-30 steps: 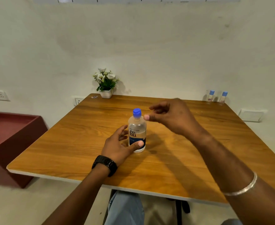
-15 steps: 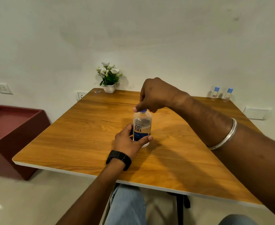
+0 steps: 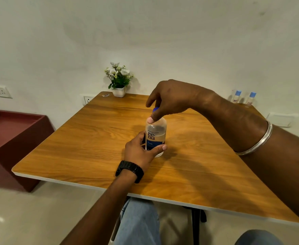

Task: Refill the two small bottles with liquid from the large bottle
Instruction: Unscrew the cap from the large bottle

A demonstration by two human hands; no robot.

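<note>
The large clear bottle (image 3: 156, 133) with a blue label stands upright in the middle of the wooden table (image 3: 85, 138). My left hand (image 3: 140, 152) is wrapped around its lower half. My right hand (image 3: 170, 99) comes down from above and grips the blue cap (image 3: 155, 109), most of which is hidden under the fingers. Two small bottles with blue caps (image 3: 236, 97) (image 3: 250, 99) stand side by side at the table's far right corner, against the wall, well away from both hands.
A white pot with white flowers (image 3: 119, 80) stands at the table's far edge. A dark red cabinet (image 3: 12, 138) sits to the left of the table. Wall sockets (image 3: 2, 91) are on the wall. My legs in jeans (image 3: 139, 221) are under the near edge.
My right hand has come down from beside the cap and closed over it. My left hand has tightened around the bottle's lower half. The camera has shifted slightly.
</note>
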